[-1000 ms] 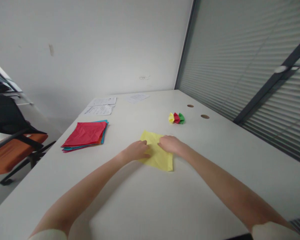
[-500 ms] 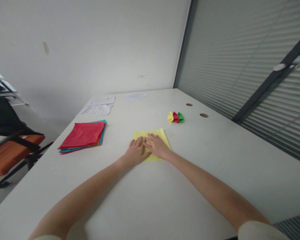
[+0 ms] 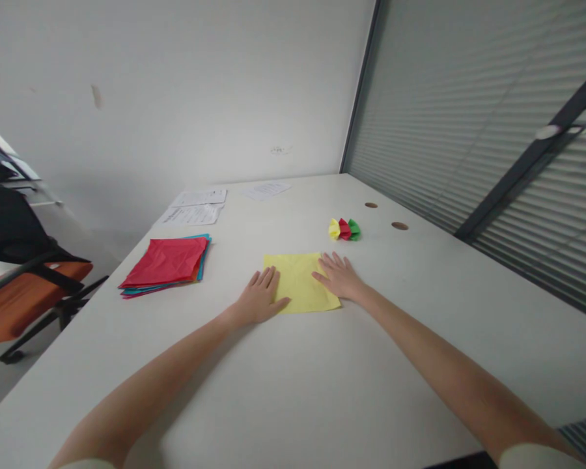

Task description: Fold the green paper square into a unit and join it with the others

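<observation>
A square sheet of yellow paper (image 3: pixel 300 283) lies flat on the white table (image 3: pixel 293 378) in front of me. My left hand (image 3: pixel 260 296) rests on its left edge, palm down, fingers stretched out and the thumb reaching onto the sheet. On the right edge lies my right hand (image 3: pixel 342 277), also flat with its fingers spread. Neither hand grips anything. Past the right hand sits a small piece of folded paper fans (image 3: pixel 344 229) in yellow, red and green.
To the left is a stack of coloured sheets (image 3: pixel 168 262), red on top with blue and orange edges below. Printed papers (image 3: pixel 193 213) lie at the back left. Two round holes (image 3: pixel 399 226) pierce the table near the blinds (image 3: pixel 469 130). An orange chair (image 3: pixel 34 293) stands left.
My right hand has slid right across the yellow paper, from beside my left hand to the right edge. The sheet now lies flatter and more uncovered. My left hand has barely shifted.
</observation>
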The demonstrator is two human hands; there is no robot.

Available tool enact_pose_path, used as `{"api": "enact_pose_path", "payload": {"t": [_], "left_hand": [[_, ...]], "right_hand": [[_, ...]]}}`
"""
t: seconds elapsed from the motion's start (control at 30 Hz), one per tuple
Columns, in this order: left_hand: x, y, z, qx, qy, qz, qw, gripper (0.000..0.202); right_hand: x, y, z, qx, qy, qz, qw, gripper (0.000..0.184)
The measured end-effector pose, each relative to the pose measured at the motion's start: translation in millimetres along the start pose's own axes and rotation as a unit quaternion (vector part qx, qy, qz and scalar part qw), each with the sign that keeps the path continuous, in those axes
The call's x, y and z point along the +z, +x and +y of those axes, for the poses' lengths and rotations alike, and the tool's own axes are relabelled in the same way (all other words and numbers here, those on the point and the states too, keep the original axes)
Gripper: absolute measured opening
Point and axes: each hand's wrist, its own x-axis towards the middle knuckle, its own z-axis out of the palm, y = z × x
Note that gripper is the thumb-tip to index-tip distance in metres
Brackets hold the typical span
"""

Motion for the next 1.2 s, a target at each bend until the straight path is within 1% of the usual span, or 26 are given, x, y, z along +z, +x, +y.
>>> {"api": "enact_pose_path", "payload": {"t": [0.03, 0.07, 0.13, 0.17, 0.2, 0.23, 0.3, 0.37, 0.47, 0.67, 0.77, 0.87, 0.93, 1.0, 1.03, 1.1, 1.2], "left_hand": [[0.2, 0, 0, -0.001, -0.001, -0.001, 1.000, 0.081], [0.5, 0, 1, -0.003, -0.002, -0.002, 1.000, 0.081], [1.9, 0, 2, -0.008, -0.003, 0.003, 1.000, 0.080], [3.0, 0, 2, -0.012, -0.003, 0.008, 1.000, 0.080], [4.2, 0, 2, -0.016, -0.003, 0.014, 1.000, 0.079], [5.5, 0, 2, -0.020, -0.002, 0.020, 1.000, 0.078], [7.9, 0, 1, -0.023, 0.001, 0.030, 0.999, 0.076], [9.4, -1, 1, -0.023, 0.003, 0.031, 0.999, 0.075], [9.0, -2, 1, -0.024, 0.005, 0.031, 0.999, 0.075], [5.2, -1, 3, -0.035, -0.002, 0.015, 0.999, 0.075], [7.2, -1, 2, -0.033, -0.011, 0.009, 0.999, 0.077], [8.3, -2, -2, -0.026, -0.024, 0.036, 0.999, 0.072], [4.9, -3, -4, -0.015, -0.033, 0.075, 0.997, 0.064], [-2.5, -4, -5, 0.019, -0.045, 0.102, 0.994, 0.060], [-7.2, -4, -5, 0.048, -0.054, 0.100, 0.992, 0.060], [-16.8, -5, -3, 0.095, -0.070, 0.074, 0.990, 0.059], [-27.9, -6, 0, 0.112, -0.073, 0.031, 0.991, 0.054]], "right_hand": [[-7, 0, -3, 0.001, -0.001, 0.017, 1.000, 0.080], [-14, -1, -9, -0.005, -0.003, 0.046, 0.999, 0.080], [-25, -5, -25, -0.046, 0.003, 0.113, 0.992, 0.077], [-28, -8, -35, -0.070, 0.012, 0.141, 0.987, 0.076], [-28, -12, -45, -0.102, 0.024, 0.148, 0.983, 0.076], [-24, -16, -54, -0.139, 0.038, 0.142, 0.979, 0.076], [-12, -24, -67, -0.202, 0.065, 0.091, 0.973, 0.075], [3, -30, -70, -0.203, 0.081, 0.048, 0.975, 0.077], [17, -34, -59, -0.187, 0.072, 0.026, 0.979, 0.079], [16, -37, -15, -0.120, 0.044, -0.006, 0.992, 0.083], [16, -44, 0, -0.076, 0.043, 0.003, 0.996, 0.085], [14, -51, 7, -0.051, 0.060, 0.048, 0.996, 0.082], [8, -55, 9, -0.065, 0.087, 0.090, 0.990, 0.079], [0, -59, 10, -0.124, 0.114, 0.118, 0.979, 0.077], [-3, -60, 10, -0.159, 0.124, 0.117, 0.972, 0.077], [-6, -62, 10, -0.208, 0.138, 0.098, 0.963, 0.075], [-4, -63, 9, -0.227, 0.138, 0.071, 0.962, 0.063]]}}
